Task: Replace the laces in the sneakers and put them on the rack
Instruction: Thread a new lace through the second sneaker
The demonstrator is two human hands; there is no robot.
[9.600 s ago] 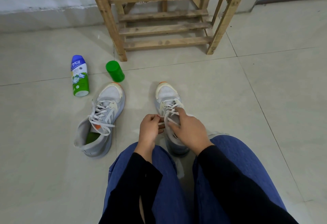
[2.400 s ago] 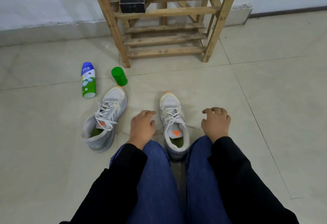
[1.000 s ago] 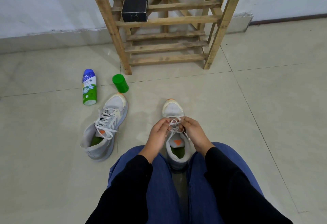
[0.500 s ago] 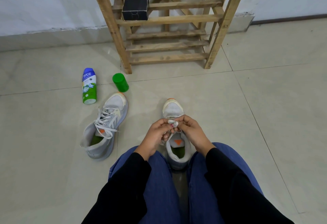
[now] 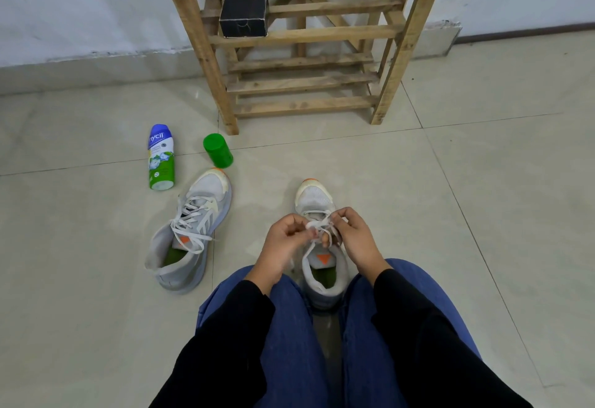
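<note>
Pale floor tiles are carrying everything, with the wooden rack standing at the wall, straight ahead of the grip. Directly beneath the grip a sneaker is sitting between the knees, its long axis pointing toward the rack. Over it the left hand and right hand are each pinching the white lace, seemingly tying it. Laced, the second sneaker is lying left of the grip, nearer the left hand.
</note>
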